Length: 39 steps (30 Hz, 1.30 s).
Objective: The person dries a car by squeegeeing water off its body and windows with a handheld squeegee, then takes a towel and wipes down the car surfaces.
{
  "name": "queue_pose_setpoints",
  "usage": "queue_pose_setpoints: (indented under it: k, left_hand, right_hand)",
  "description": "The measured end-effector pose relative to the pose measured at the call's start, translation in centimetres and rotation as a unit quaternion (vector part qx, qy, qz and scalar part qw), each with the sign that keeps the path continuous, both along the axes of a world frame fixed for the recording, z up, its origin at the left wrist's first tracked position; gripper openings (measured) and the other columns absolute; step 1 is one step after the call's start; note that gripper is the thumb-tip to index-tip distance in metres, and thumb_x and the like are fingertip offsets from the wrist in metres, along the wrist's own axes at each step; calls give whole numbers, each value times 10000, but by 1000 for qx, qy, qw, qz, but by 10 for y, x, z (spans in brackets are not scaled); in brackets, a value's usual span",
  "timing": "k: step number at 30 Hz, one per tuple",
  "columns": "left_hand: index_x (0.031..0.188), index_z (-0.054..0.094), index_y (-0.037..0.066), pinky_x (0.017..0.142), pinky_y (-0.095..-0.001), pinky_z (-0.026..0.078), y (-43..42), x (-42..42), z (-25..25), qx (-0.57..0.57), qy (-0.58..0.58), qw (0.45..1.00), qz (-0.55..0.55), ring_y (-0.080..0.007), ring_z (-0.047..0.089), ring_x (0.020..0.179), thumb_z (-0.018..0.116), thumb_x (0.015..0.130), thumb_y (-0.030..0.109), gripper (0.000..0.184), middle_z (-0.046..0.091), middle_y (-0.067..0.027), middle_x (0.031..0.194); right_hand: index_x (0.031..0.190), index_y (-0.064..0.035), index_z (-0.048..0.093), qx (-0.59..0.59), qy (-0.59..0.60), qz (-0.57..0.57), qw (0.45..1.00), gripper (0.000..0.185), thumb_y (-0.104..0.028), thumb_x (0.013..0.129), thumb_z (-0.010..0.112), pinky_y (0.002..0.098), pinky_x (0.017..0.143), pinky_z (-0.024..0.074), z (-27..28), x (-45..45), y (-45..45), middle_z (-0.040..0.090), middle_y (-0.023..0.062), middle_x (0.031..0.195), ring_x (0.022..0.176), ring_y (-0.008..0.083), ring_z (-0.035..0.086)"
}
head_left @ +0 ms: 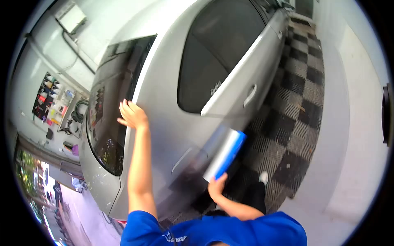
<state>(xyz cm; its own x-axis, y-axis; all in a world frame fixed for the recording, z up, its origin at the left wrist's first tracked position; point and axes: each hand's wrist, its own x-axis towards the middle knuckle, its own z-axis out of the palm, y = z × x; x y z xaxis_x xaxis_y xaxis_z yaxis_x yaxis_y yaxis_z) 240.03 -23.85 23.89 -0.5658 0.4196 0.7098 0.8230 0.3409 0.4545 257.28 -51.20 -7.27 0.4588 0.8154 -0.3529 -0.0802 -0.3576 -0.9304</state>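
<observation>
1. Step in hand, in our judgement: handling the blue-and-white object (228, 155) beside the grey car (160, 102), with one hand carrying and the other free at the bodywork.
2. The object lies right of the fuel flap (182, 160), tilted, its far end rightward; motion blurs it, so we cannot tell whether it is a box or a panel, or whether it touches the car.
3. Right hand (217, 185): fingers closed around the object's near end.
4. Left hand (133, 115): open, fingers extended, thumb apart, nothing seen in it. It is at the right edge of the rear window (117, 88); contact is unclear to us.
5. Next move, we judge, calls for a firm right grip and care that the object's corners do not scrape the paint.
</observation>
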Motion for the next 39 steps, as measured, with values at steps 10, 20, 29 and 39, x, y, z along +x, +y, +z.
queue_pose_setpoints:
  k: [10,20,29,39]
  left_hand:
    - [1188,630,52,1133,-439,291,-5,3,-16,127,48,991,-13,-274,542,1231,342,965,176,385,638,-90,1253]
    - [1191,617,69,1124,-442,299,-7,3,-11,94,103,990,0,-277,547,1226,341,968,149,364,640,-86,1253]
    - [1188,608,16,1138,-464,263,-15,-11,-22,76,139,987,1,-291,529,1229,304,991,160,389,628,-94,1264]
    - [1198,578,-31,1147,-469,212,110,122,68,161,113,962,-188,-321,514,1213,314,1003,187,393,606,-175,1236]
  right_hand:
    - [1367,-306,537,599,-199,329,703,666,-72,751,637,384,595,536,253,82,268,545,131,953,692,300,618]
    - [1473,-148,408,523,-160,78,834,752,-60,753,605,421,776,494,309,162,396,508,191,1002,821,373,565]
    - [1448,-155,442,382,-287,101,873,743,-39,744,648,413,697,531,95,236,352,557,142,1064,866,329,613]
    - [1245,-246,660,604,-239,346,677,570,-95,696,680,365,713,543,362,276,520,612,126,926,765,298,643]
